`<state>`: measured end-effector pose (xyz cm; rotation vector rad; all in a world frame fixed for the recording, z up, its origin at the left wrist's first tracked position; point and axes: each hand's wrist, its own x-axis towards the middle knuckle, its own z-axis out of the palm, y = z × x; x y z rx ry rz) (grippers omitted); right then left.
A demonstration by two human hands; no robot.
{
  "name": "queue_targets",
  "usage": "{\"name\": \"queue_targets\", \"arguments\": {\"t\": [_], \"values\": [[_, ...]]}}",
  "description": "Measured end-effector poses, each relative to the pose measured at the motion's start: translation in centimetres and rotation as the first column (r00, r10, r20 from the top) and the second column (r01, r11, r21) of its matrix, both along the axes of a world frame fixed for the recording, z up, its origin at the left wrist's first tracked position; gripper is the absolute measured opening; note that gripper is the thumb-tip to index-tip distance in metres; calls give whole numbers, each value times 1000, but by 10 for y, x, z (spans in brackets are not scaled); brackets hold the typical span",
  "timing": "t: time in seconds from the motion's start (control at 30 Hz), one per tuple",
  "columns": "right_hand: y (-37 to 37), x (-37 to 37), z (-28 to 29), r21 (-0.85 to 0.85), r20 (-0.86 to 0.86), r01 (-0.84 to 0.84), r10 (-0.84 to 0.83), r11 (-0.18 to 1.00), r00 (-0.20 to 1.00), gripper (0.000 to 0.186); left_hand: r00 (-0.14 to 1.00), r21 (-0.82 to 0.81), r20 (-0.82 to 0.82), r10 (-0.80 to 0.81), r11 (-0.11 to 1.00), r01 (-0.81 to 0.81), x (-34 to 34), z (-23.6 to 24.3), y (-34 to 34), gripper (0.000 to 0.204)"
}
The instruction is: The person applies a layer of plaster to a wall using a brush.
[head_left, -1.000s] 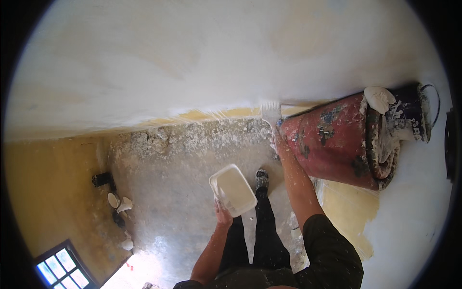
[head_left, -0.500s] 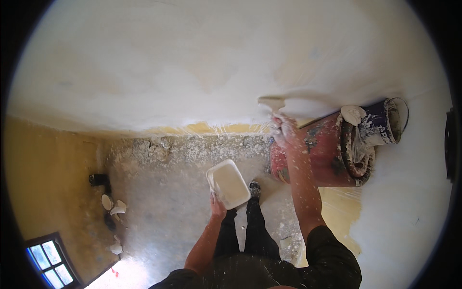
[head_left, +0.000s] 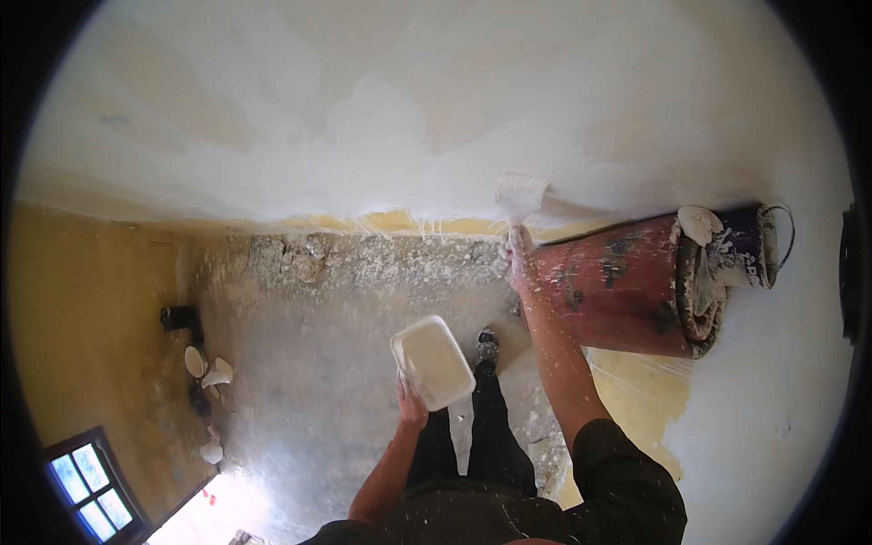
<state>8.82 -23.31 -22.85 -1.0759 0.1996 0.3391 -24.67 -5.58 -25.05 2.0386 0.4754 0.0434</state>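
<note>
My left hand (head_left: pixel 411 405) grips the near left edge of a shallow white rectangular tray (head_left: pixel 434 361), holding it above the floor. Pale, smooth filler paste lies inside it. The right arm is stretched forward, its hand (head_left: pixel 516 258) spattered with white and closed round the handle of a wide putty knife (head_left: pixel 523 193). The blade, coated in paste, points away from me in front of the lower wall (head_left: pixel 363 136); whether it touches the wall I cannot tell. White and cream patches cover that wall, above a bare yellow strip at its foot.
To the right stands a red drum (head_left: pixel 618 282), close by my right forearm. On it are a paste-smeared dark bucket (head_left: pixel 749 245) and a whitish lump (head_left: pixel 699 224). Rubble (head_left: pixel 295 259) and white splashes line the wall's foot. Several small containers lie along the yellow left wall (head_left: pixel 100 318).
The putty knife has swung from sideways to pointing away from me, and more of its blade shows. My view has shifted, so the drum appears farther right. The tray stays in my left hand.
</note>
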Motion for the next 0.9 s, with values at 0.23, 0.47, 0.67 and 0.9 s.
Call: {"name": "queue_targets", "arguments": {"t": [0.23,0.47,0.67,0.9], "values": [[15,-32,-87,11,-431,10,-4,1000,903,28,961,-453,-54,272,851,-266,-27,-16,9,45],[33,-2,8,119,-494,-57,109,991,863,16,822,-869,-339,457,182,-459,17,46,10,45],[53,-13,184,69,-204,8,6,998,979,11,984,-156,108,141,980,-123,7,60,39,44],[54,-60,263,127,263,-24,-10,992,965,29,923,169,382,30,980,-102,-5,57,45,45]]}}
